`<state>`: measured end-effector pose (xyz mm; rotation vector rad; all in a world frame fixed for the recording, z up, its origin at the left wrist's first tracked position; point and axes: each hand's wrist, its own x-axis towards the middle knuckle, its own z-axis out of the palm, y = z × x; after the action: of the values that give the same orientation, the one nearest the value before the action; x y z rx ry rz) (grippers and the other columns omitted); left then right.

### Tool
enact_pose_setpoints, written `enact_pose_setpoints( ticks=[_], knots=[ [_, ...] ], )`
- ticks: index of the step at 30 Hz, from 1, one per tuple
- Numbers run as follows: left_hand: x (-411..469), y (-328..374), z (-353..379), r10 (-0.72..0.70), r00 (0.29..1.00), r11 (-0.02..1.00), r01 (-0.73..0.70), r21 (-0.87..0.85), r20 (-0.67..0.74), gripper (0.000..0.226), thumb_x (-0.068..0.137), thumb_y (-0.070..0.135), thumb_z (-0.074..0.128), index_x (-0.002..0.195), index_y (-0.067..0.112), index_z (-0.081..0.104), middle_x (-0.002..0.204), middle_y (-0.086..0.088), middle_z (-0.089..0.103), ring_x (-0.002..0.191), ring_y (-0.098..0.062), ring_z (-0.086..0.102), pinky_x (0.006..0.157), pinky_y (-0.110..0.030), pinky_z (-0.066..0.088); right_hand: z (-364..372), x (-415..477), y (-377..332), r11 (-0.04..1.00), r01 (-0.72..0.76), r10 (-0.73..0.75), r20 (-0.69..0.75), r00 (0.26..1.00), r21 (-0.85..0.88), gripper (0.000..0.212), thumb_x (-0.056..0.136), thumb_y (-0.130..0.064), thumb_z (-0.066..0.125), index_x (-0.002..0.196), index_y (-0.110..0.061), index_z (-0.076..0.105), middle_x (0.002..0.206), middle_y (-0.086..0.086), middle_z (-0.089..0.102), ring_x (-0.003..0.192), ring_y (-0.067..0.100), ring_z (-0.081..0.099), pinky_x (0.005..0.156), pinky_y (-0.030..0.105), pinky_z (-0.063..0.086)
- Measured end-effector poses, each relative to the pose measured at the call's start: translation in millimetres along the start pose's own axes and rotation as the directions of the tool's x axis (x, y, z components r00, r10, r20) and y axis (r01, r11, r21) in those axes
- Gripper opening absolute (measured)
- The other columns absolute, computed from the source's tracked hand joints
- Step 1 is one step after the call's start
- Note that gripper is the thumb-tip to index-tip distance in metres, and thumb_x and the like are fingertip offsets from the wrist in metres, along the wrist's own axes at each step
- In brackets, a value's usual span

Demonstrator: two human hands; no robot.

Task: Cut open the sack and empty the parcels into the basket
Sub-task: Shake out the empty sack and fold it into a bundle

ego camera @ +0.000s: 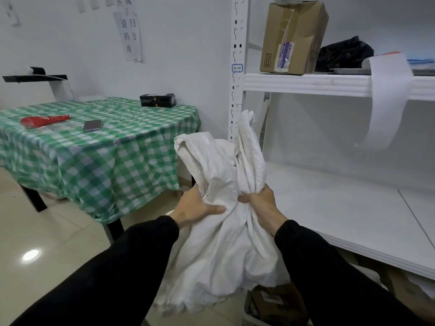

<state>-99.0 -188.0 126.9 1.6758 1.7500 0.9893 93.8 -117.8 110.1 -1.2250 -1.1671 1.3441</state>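
A white woven sack (221,243) hangs in front of me, bunched at its middle, its upper folds standing up above my hands. My left hand (195,205) grips the bunched cloth from the left, thumb pressed across the front. My right hand (261,201) clutches the gathered cloth on the right with curled fingers. Below the sack, at the bottom right, brown cardboard parcels (270,302) lie in a container whose pale rim (246,316) just shows. The sack's lower end hangs loose and crumpled above them.
A white metal shelf unit (329,203) stands close on the right, with a cardboard box (292,38) and a black bag (343,55) on its upper shelf. At the left is a table with a green checked cloth (94,147), holding a phone (92,125), a red packet (44,120) and a black box (157,100).
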Motion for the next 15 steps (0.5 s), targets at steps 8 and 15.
enact_pose_setpoints(
  ticks=[8,15],
  knots=[
    [22.7,-34.0,-18.4,-0.230,0.957,0.920,0.154,-0.361,-0.179,0.036,0.070,0.014,0.076,0.104,0.023,0.068,0.107,-0.001,0.072,0.101,-0.024,0.068,0.093,-0.048,0.055,-15.5,-5.4,-6.0,0.732,0.169,-0.155,0.080,0.985,-0.660,0.063,0.083,-0.035,0.072,0.128,-0.008,0.038,0.118,0.008,0.050,0.107,0.031,0.054,0.084,0.035,0.045],
    [30.9,-43.0,-26.2,-0.414,0.885,0.831,0.271,-0.485,-0.214,0.037,0.083,-0.002,0.071,0.118,0.006,0.064,0.106,-0.006,0.067,0.100,-0.030,0.065,0.091,-0.040,0.053,-31.1,0.2,-6.7,0.935,-0.031,0.005,-0.073,0.997,-0.354,0.073,0.079,-0.040,0.077,0.131,-0.005,0.040,0.126,0.010,0.055,0.107,0.027,0.058,0.082,0.033,0.049]
  ],
)
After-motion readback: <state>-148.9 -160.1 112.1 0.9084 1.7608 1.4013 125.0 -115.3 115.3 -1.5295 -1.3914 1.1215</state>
